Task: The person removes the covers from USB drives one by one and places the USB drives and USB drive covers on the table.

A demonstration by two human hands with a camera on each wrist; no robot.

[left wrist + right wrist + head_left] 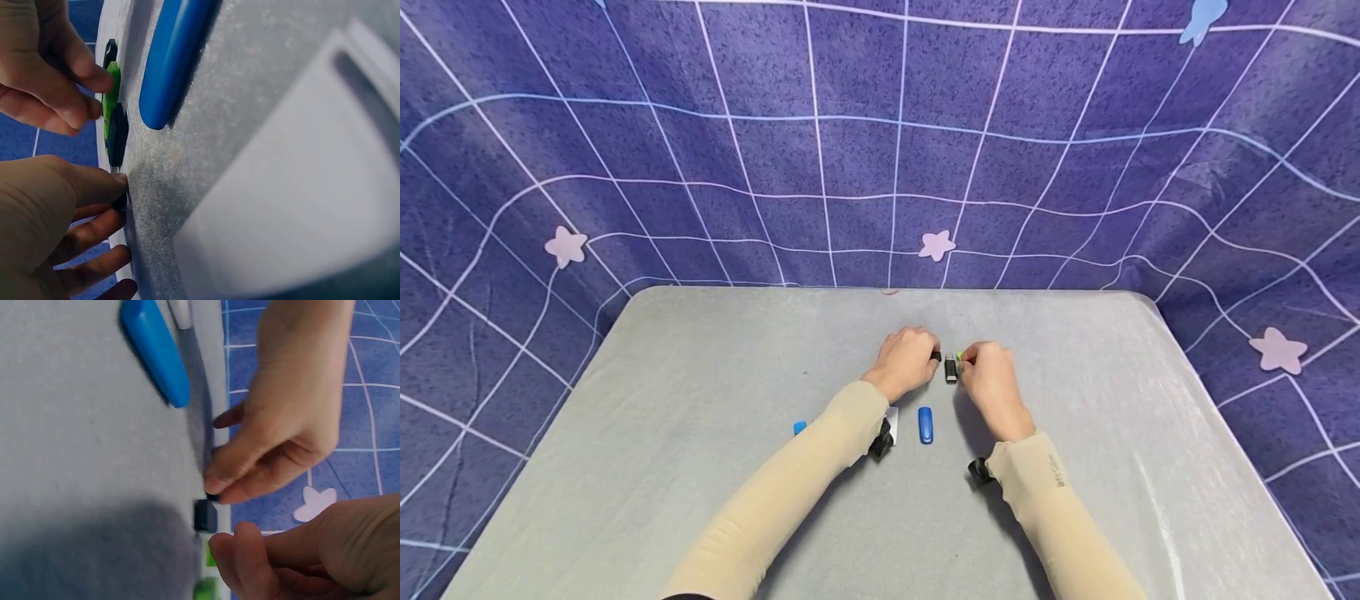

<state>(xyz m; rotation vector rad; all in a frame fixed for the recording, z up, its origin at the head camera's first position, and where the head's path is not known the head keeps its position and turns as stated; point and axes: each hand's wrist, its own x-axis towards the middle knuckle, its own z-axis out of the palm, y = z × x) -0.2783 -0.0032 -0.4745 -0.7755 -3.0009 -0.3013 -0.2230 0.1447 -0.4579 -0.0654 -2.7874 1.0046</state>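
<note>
Nearest me, my beige sleeves reach in on both sides of the blue stick, a black wrist camera at each cuff. The blue stick lies flat, long side pointing away from me, on the grey cloth-covered worktop. Level with it: white flat item just to its left, partly behind my left cuff; small blue piece further left, also partly covered by the sleeve.

Beyond the blue stick, slightly right: black USB stick, lying with its metallic end away from me. Right of that line, my right hand, fingers bent together against a bright green piece; can't tell if they pinch it or just touch. Beyond the blue stick too, a bit left, my left hand, thumb and index finger pinching a small black piece, other fingers spread.

Farthest past the blue stick: purple-blue curtain, pale grid lines, pink stars.
</note>
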